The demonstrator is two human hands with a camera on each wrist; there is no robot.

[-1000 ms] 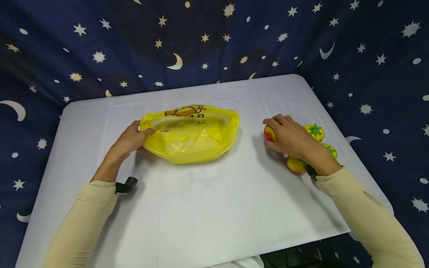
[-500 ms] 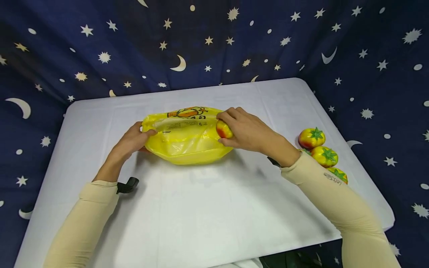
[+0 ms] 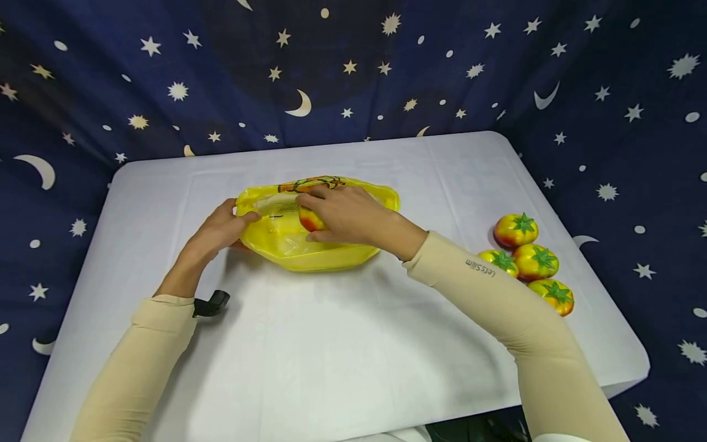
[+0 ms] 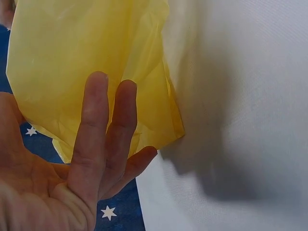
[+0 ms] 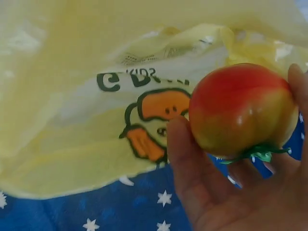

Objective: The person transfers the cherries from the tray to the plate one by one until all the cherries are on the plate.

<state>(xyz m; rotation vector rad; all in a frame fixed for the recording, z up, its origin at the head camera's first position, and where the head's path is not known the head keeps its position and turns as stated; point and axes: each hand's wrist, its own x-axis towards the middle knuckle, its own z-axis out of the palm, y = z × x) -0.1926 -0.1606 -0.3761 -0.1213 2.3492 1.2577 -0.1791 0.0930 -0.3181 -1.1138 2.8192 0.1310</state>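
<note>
A yellow plastic bag (image 3: 301, 252) with a printed cartoon lies on the white table, its mouth spread wide. My left hand (image 3: 221, 228) pinches the left rim, thumb inside the mouth; in the left wrist view its other fingers (image 4: 94, 125) stretch along the outside of the yellow film. Over the bag's mouth, my right hand (image 3: 356, 215) grips a red-and-yellow tomato (image 3: 309, 220). The right wrist view shows this tomato (image 5: 243, 110) held between thumb and fingers, its green leafy top turned toward the palm, with the bag's print behind it.
Several more tomatoes with green tops (image 3: 534, 261) sit clustered on the right of the white table (image 3: 331, 344), beyond the right forearm. A dark blue curtain (image 3: 221, 80) with stars and moons hangs around the far side and both sides.
My right hand has carried the tomato leftward from the cluster to over the bag's mouth. The left hand keeps its hold on the rim.
</note>
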